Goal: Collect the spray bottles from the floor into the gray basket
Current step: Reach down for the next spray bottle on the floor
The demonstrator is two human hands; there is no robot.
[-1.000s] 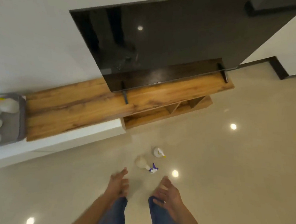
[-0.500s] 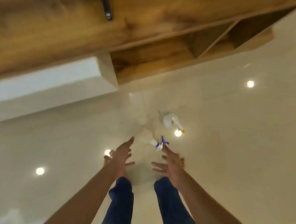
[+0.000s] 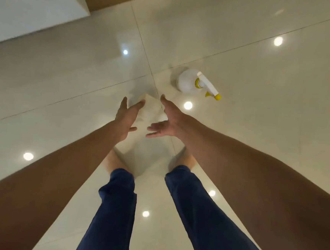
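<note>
Both my hands spread open, holding nothing: left hand (image 3: 124, 120) and right hand (image 3: 170, 120) flank a pale spray bottle (image 3: 150, 109) on the floor (image 3: 256, 140). The yellow-nozzle spray bottle (image 3: 196, 83) stands just beyond my right hand, apart.

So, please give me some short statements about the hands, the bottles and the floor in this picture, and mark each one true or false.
1. Both hands are open, the left hand and the right hand reaching down side by side. True.
2. The spray bottle with the yellow nozzle is held in the right hand. False: it lies on the floor, apart from both hands.
3. A pale bottle shows between the two hands. True, though it is blurred.
4. The gray basket stands beside the feet. False: no basket is in view.
5. The person wears dark blue trousers. True.
</note>
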